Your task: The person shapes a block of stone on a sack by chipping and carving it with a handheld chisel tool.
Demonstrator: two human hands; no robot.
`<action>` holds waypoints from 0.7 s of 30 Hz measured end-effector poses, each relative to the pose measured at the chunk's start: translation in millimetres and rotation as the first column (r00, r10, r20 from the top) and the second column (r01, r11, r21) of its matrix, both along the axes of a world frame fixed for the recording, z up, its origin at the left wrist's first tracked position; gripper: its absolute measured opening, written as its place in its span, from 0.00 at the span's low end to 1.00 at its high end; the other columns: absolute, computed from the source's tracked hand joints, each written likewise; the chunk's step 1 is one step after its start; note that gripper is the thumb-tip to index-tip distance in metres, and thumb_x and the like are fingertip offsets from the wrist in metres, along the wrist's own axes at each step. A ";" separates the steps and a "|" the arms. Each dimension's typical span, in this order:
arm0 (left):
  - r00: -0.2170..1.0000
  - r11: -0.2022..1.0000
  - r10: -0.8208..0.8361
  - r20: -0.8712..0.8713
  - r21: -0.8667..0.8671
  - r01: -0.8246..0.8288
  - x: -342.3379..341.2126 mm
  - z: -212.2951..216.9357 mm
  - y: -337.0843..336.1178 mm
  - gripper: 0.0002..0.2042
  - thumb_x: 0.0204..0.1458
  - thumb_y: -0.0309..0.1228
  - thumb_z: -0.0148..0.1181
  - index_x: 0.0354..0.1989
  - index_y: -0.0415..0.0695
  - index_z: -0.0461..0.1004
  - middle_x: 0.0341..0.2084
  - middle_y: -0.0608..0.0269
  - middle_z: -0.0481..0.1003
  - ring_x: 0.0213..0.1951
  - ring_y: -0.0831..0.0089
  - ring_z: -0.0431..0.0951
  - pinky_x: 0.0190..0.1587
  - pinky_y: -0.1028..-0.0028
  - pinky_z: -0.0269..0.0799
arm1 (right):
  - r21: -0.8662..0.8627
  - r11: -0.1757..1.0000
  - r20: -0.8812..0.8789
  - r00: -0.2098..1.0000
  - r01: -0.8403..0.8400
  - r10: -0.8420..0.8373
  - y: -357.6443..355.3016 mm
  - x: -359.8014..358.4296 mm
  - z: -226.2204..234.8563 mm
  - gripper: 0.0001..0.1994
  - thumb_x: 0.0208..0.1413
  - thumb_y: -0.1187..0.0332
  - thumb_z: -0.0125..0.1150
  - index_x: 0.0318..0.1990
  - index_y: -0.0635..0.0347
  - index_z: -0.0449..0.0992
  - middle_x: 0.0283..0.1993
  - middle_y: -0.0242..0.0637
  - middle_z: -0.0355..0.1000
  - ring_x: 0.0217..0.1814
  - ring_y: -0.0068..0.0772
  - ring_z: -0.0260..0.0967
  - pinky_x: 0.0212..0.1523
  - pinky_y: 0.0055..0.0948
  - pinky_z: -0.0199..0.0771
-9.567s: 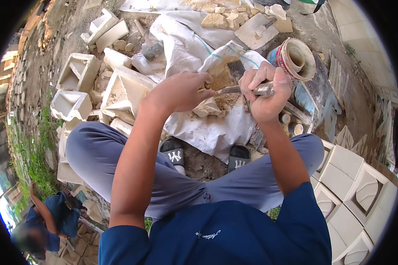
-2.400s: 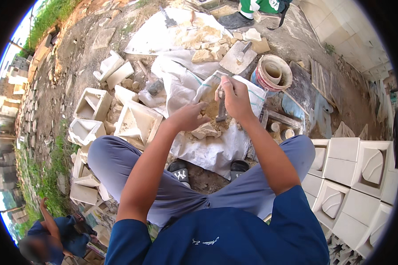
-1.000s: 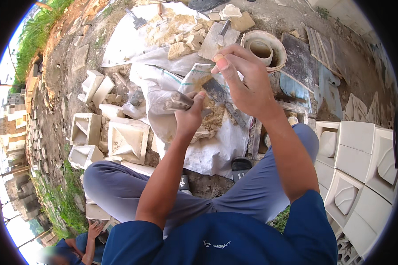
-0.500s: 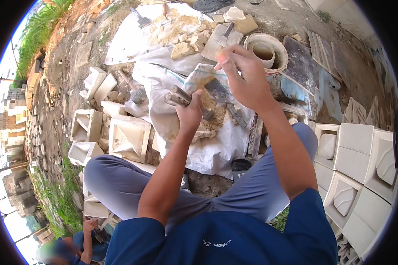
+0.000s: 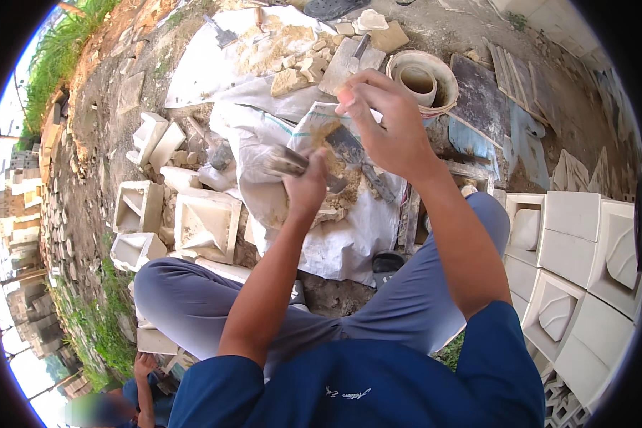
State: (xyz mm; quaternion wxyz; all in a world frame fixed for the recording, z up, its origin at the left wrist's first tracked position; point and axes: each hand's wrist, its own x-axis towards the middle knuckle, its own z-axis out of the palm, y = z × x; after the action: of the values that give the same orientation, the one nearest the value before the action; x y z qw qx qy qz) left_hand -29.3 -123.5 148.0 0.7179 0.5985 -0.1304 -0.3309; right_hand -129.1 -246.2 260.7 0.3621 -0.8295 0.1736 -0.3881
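My left hand [image 5: 307, 182] is closed around a grey metal tool [image 5: 287, 162], held over a white sack. The tool has thick round ends toward the left and is smeared by motion. Higher and to the right, my right hand [image 5: 391, 125] hangs in the air, thumb and fingers pressed together. Whatever it may pinch is too small to tell. Beneath the hands, tan sandy crumbs [image 5: 351, 187] and a dark flat blade [image 5: 345, 145] lie on the white sack [image 5: 349, 250]. A grey handle-like piece [image 5: 379, 185] lies beside the blade.
Pale cast blocks [image 5: 208, 227] stand at the left; more are stacked at the right [image 5: 572, 214]. Beyond the hands are a round bucket [image 5: 449, 80], a trowel [image 5: 358, 57], broken stone [image 5: 289, 82] and a dark board [image 5: 481, 100]. Another person's hand [image 5: 145, 365] shows at lower left.
The metal tool in my left hand has turned slightly and blurred. My right hand has shifted a little left, fingers still together. The whole view has moved slightly.
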 end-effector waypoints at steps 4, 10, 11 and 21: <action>0.996 0.998 -0.040 -0.073 -0.043 0.037 6.5 -22.6 -4.4 0.10 0.57 0.27 0.58 0.23 0.41 0.71 0.16 0.73 0.67 0.18 0.84 0.64 0.22 0.78 0.59 | 0.102 0.994 -0.066 0.998 0.026 -0.020 -3.8 2.9 -5.7 0.17 0.65 0.62 0.54 0.31 0.68 0.78 0.36 0.40 0.71 0.37 0.35 0.70 0.40 0.29 0.68; 0.994 0.993 -0.106 0.035 -0.054 0.108 10.5 -4.3 3.4 0.09 0.57 0.28 0.59 0.24 0.41 0.73 0.15 0.73 0.66 0.17 0.84 0.64 0.21 0.78 0.59 | -0.041 0.999 -0.020 1.000 0.001 -0.002 3.6 2.1 0.9 0.19 0.66 0.60 0.53 0.32 0.69 0.77 0.36 0.40 0.71 0.37 0.36 0.69 0.40 0.30 0.68; 0.988 0.987 -0.152 0.012 -0.042 0.153 12.8 -16.2 7.9 0.09 0.57 0.28 0.59 0.24 0.41 0.73 0.15 0.73 0.66 0.17 0.84 0.64 0.21 0.78 0.59 | -0.013 1.000 0.003 1.000 0.000 0.000 1.8 5.3 -2.0 0.19 0.66 0.60 0.53 0.32 0.69 0.78 0.36 0.40 0.72 0.36 0.35 0.69 0.40 0.30 0.68; 0.860 0.942 -0.332 0.387 0.192 0.277 4.1 -23.1 25.3 0.13 0.58 0.30 0.60 0.21 0.39 0.72 0.16 0.71 0.68 0.20 0.83 0.64 0.24 0.77 0.59 | -0.028 1.000 0.139 0.990 0.009 -0.005 3.8 7.7 2.1 0.18 0.66 0.60 0.54 0.31 0.68 0.78 0.34 0.41 0.73 0.34 0.38 0.73 0.38 0.32 0.70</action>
State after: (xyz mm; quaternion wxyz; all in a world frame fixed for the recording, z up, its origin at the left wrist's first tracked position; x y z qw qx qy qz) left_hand -25.2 -98.2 124.9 0.5721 0.6717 -0.3507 -0.3138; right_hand -121.4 -242.4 262.8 0.3600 -0.8050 0.1456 -0.4486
